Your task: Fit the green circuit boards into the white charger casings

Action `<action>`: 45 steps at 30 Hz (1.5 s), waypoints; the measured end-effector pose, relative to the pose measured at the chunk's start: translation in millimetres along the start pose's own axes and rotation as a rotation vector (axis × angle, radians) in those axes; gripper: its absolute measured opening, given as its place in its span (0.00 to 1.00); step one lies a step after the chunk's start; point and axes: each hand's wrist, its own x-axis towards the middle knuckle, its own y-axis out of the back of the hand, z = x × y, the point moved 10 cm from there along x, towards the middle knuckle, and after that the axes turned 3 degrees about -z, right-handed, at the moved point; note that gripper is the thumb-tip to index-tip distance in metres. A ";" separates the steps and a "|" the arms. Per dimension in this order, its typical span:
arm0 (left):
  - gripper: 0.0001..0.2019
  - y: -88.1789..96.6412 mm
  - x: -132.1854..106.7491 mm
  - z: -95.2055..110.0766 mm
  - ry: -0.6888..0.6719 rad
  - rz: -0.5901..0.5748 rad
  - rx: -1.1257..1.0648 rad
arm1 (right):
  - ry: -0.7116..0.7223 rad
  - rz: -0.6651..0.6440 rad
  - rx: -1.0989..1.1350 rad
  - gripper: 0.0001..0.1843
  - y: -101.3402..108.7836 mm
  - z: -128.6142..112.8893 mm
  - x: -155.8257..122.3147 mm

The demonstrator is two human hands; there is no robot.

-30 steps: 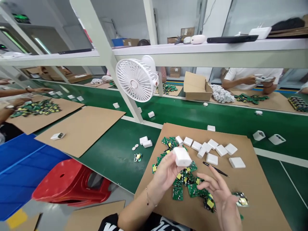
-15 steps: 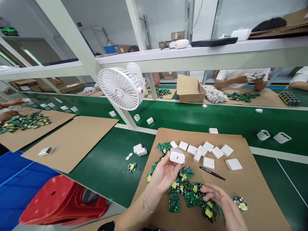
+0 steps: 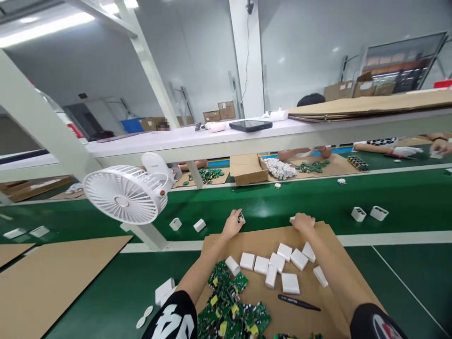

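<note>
Here we are at the cardboard sheet [image 3: 259, 239]: just past its far-left edge, our left hand [image 3: 233, 224] has its fingers drawn narrow around a white housing [image 3: 242, 218], which sits at the fingertips on the side toward the right hand [image 3: 303, 221], its long axis too hidden to call. Over at the sheet's far-right edge, a white piece [image 3: 292, 220] peeks out left of our right hand, nearer to that hand, and we can't tell whether those fingers grip it or only touch it.
</note>
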 end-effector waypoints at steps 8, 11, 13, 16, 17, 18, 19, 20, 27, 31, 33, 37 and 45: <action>0.36 -38.7 -40.0 68.8 -0.251 -0.150 0.248 | 0.280 0.083 0.258 0.13 -1.8 -35.2 -34.6; 0.37 -48.4 -82.9 101.3 -0.329 -0.239 0.252 | 0.463 0.100 0.370 0.12 -5.9 -55.1 -92.9; 0.26 -41.0 -112.3 109.5 -0.319 -0.253 0.247 | 0.565 0.100 0.443 0.12 -12.6 -56.2 -134.4; 0.16 -14.5 -155.9 104.5 -0.263 -0.232 0.211 | 0.660 0.097 0.463 0.15 -29.6 -45.9 -183.2; 0.14 -5.0 -170.4 98.8 -0.231 -0.229 0.172 | 0.696 0.089 0.439 0.15 -37.8 -44.4 -195.6; 0.13 3.2 -184.7 91.3 -0.191 -0.230 0.115 | 0.742 0.070 0.404 0.14 -47.5 -45.7 -206.5; 0.12 9.5 -198.9 82.6 -0.146 -0.236 0.042 | 0.797 0.042 0.366 0.15 -58.2 -49.6 -216.2; 0.11 13.3 -212.8 73.2 -0.098 -0.247 -0.045 | 0.856 0.005 0.328 0.18 -69.4 -55.4 -224.4; 0.18 6.1 -281.5 24.1 0.115 -0.141 -0.630 | 0.974 -0.132 0.247 0.14 -95.4 -76.7 -233.2; 0.26 -21.9 -295.7 21.7 0.276 -0.028 -0.986 | 0.865 -0.074 0.377 0.18 -77.9 -59.2 -244.4; 0.30 -45.4 -298.2 34.2 0.331 -0.079 -1.161 | 0.866 -0.053 0.466 0.22 -73.4 -54.2 -264.4; 0.27 -59.7 -297.8 60.1 0.262 -0.129 -1.196 | 0.949 -0.082 0.800 0.24 -66.9 -52.7 -305.3; 0.12 -18.1 -302.6 105.8 -0.199 -0.096 -0.516 | 0.700 0.055 1.152 0.08 -40.2 -33.4 -304.4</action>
